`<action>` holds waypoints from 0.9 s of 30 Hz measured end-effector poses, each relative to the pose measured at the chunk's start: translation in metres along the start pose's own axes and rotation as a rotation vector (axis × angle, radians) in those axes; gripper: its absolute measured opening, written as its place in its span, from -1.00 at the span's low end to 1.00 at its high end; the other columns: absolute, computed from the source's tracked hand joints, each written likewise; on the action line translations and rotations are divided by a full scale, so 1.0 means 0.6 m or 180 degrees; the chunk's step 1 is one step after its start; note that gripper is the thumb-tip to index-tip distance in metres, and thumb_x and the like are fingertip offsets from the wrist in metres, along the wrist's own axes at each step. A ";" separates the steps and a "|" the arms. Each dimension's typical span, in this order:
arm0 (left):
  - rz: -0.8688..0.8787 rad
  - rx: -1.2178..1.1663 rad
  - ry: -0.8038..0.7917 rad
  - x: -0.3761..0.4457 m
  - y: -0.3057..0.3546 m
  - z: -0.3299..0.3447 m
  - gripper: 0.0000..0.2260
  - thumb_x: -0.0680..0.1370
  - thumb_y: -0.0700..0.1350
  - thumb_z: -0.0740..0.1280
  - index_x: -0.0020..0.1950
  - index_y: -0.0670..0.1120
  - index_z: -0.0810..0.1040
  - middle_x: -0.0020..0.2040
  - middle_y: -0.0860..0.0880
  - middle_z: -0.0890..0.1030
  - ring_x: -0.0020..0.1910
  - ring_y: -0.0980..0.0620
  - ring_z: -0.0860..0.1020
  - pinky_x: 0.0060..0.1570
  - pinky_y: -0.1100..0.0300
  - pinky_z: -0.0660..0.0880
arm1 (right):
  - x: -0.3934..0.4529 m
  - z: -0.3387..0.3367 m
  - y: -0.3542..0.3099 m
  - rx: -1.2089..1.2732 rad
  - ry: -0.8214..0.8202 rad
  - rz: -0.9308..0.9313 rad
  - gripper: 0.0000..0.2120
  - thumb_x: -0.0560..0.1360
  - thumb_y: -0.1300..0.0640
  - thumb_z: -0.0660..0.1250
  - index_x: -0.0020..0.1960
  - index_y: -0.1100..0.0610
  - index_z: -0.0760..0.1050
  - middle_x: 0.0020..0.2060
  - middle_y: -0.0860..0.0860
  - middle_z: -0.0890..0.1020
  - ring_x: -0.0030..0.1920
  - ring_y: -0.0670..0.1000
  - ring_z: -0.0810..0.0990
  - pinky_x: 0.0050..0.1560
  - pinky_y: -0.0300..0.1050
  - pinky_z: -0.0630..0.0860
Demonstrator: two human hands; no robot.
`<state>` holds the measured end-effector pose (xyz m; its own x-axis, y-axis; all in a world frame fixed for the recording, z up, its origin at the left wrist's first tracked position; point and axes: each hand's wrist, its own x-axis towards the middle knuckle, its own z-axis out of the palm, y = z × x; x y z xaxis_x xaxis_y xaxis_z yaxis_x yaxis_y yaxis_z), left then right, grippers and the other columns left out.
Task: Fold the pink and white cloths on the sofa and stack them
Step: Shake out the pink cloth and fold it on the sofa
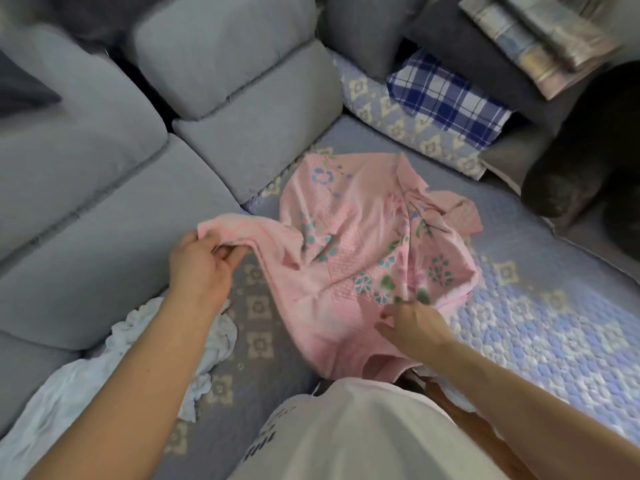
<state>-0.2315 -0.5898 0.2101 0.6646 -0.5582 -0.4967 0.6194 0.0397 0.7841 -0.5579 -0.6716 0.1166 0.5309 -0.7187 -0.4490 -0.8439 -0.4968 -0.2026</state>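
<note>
Sofa seat [540, 327] is covered by a quilted lavender throw with cream flower squares, and most of the frame is taken up by it. Grey back cushions [242, 98] are lined up from 9 to 12 o'clock, chunky and a bit rumpled. Up at 1 o'clock a blue and white checked cloth [446, 98] is laid on a patterned pillow [408, 133], and a folded striped blanket [540, 39] is stacked on dark fabric at the top right corner (pretty blurry up there). Something dark and rounded is parked at 3 o'clock; what it is can't be told.

The pink cloth [363, 237], with teal and blue flowers printed on it, is spread crumpled over the middle of the seat, not folded yet. One corner is pinched up off the quilt by the left hand [204, 265] at about 9 o'clock from centre, fingers curled round the edge. The near edge is gripped by the right hand [412, 327] at roughly 5 o'clock, fingertips bunched into the fabric.

The white cloth [166, 358] is left in a wrinkled heap at 7 o'clock, partly hidden under the left forearm, beside the grey cushions. A white shirt [363, 434] is seen at 6 o'clock.
</note>
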 end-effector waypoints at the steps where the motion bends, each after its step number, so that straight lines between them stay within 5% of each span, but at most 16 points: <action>1: 0.0095 -0.0114 -0.0152 -0.017 0.025 0.024 -0.77 0.66 -0.35 0.11 0.01 -0.16 0.54 -0.11 -0.13 0.70 -0.12 -0.05 0.71 -0.17 0.03 0.66 | 0.008 -0.007 -0.025 0.0025 -0.0034 -0.0112 -0.63 0.54 -0.23 0.26 0.23 -0.07 0.57 0.16 0.00 0.65 0.14 0.09 0.63 0.11 -0.05 0.54; 6: 0.0446 -0.0412 -0.0632 -0.091 0.118 0.145 -0.78 0.67 -0.33 0.11 -0.06 -0.17 0.51 -0.23 -0.10 0.67 -0.23 -0.02 0.69 -0.26 0.12 0.64 | 0.039 -0.004 -0.100 0.0075 -0.0102 -0.0346 -0.48 0.49 -0.33 0.29 0.23 0.04 0.42 0.11 0.07 0.63 0.12 0.17 0.61 0.05 0.01 0.50; 9: 0.0498 -0.0532 -0.0804 -0.116 0.144 0.195 -0.80 0.67 -0.34 0.11 -0.05 -0.19 0.49 -0.28 -0.09 0.68 -0.27 -0.01 0.69 -0.27 0.12 0.64 | 0.049 0.005 -0.098 0.0413 0.0219 0.0059 -0.59 0.55 -0.17 0.24 0.30 0.02 0.40 0.12 0.07 0.63 0.13 0.17 0.61 0.06 -0.02 0.49; 12: 0.0506 -0.0598 -0.0879 -0.119 0.160 0.217 -0.83 0.67 -0.34 0.13 0.01 -0.22 0.49 -0.16 -0.15 0.66 -0.23 -0.05 0.70 -0.24 0.09 0.65 | 0.057 0.007 -0.075 0.0566 0.0655 0.0381 -0.74 0.60 -0.01 0.16 0.13 0.06 0.55 0.01 0.08 0.67 0.02 0.18 0.64 -0.05 -0.02 0.51; 16: 0.0582 -0.0681 -0.0657 -0.076 0.184 0.214 -0.86 0.66 -0.33 0.15 0.16 -0.23 0.47 -0.06 -0.17 0.62 -0.25 -0.03 0.70 -0.27 0.10 0.64 | 0.049 0.004 -0.038 0.1247 0.1231 0.0488 -0.83 0.57 0.10 0.26 -0.14 0.11 0.55 -0.23 0.07 0.64 -0.18 0.21 0.60 -0.21 0.00 0.44; 20: 0.0399 -0.0719 -0.0292 -0.012 0.194 0.187 -0.85 0.66 -0.34 0.15 0.04 -0.22 0.50 -0.02 -0.17 0.60 -0.14 -0.06 0.65 -0.32 0.07 0.63 | 0.039 -0.010 0.009 0.1615 0.1406 0.0552 -0.77 0.52 0.11 0.36 -0.29 0.12 0.49 -0.41 0.01 0.55 -0.35 0.12 0.49 -0.34 -0.02 0.35; 23: 0.0236 -0.0674 -0.0135 0.023 0.180 0.159 -0.81 0.66 -0.35 0.13 -0.02 -0.21 0.50 -0.02 -0.16 0.60 -0.08 -0.07 0.62 -0.14 0.01 0.63 | 0.031 -0.022 0.032 0.1447 0.1304 0.0388 -0.77 0.50 0.11 0.41 -0.29 0.12 0.47 -0.38 -0.02 0.54 -0.35 0.06 0.47 -0.37 -0.10 0.27; 27: 0.0131 -0.0773 -0.0225 0.039 0.165 0.131 -0.82 0.65 -0.35 0.14 -0.01 -0.22 0.51 -0.18 -0.15 0.69 -0.16 -0.08 0.68 -0.11 -0.01 0.67 | 0.023 -0.023 0.043 0.1138 0.1283 0.0400 -0.82 0.55 0.05 0.36 -0.19 0.09 0.47 -0.29 -0.03 0.56 -0.28 0.09 0.53 -0.28 0.00 0.44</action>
<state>-0.1878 -0.6643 0.3053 0.6657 -0.6081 -0.4325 0.6804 0.2567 0.6864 -0.5715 -0.7011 0.1173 0.3527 -0.9261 -0.1342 -0.8391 -0.2496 -0.4833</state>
